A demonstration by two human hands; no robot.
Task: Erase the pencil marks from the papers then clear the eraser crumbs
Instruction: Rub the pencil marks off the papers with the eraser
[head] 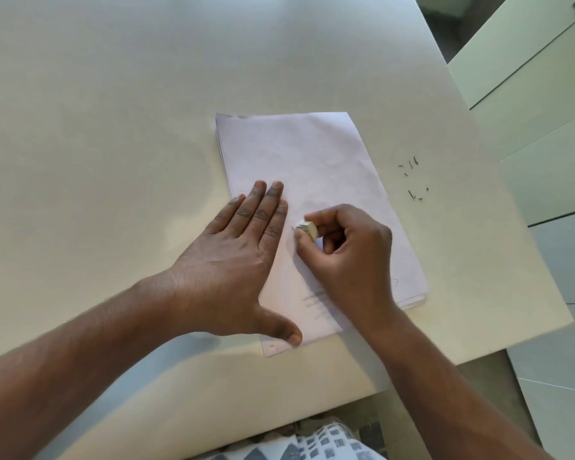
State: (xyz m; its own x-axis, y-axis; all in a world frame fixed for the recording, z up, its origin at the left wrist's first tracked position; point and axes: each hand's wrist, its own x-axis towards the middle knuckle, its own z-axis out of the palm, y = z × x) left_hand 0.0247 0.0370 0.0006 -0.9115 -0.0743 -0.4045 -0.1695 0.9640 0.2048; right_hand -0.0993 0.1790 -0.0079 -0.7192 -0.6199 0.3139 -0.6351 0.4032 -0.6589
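1. A broad cream table (146, 111) filled most of the view; pale cabinet fronts (528, 78) stood beyond its right edge, and a strip of floor showed past the near edge; a patterned black-and-white cloth (329, 443) lay at the bottom of the frame.
2. A stack of white papers (312, 161) lay on the table right of centre, turned slightly so that its far end leaned left; the sheets sat a little out of line, with lower edges peeking out on the left and at the near corners; nothing in view served as a container, and the stack carried only the hands and the eraser.
3. The left hand (233, 260) lay flat, palm down, across the stack's left edge; its fingers were straight and pressed together, the thumb stretched apart toward the near corner of the paper.
4. The right hand (349, 257) rested on the top sheet just beside the left; its fingers were curled, thumb and forefinger pinching a small white eraser (307, 229) whose end touched the paper.
5. Faint pencil marks (314, 302) showed on the sheet below the right wrist; they were too blurred to read.
6. Dark eraser crumbs (412, 177) lay scattered on the bare table, right of the stack and apart from it.
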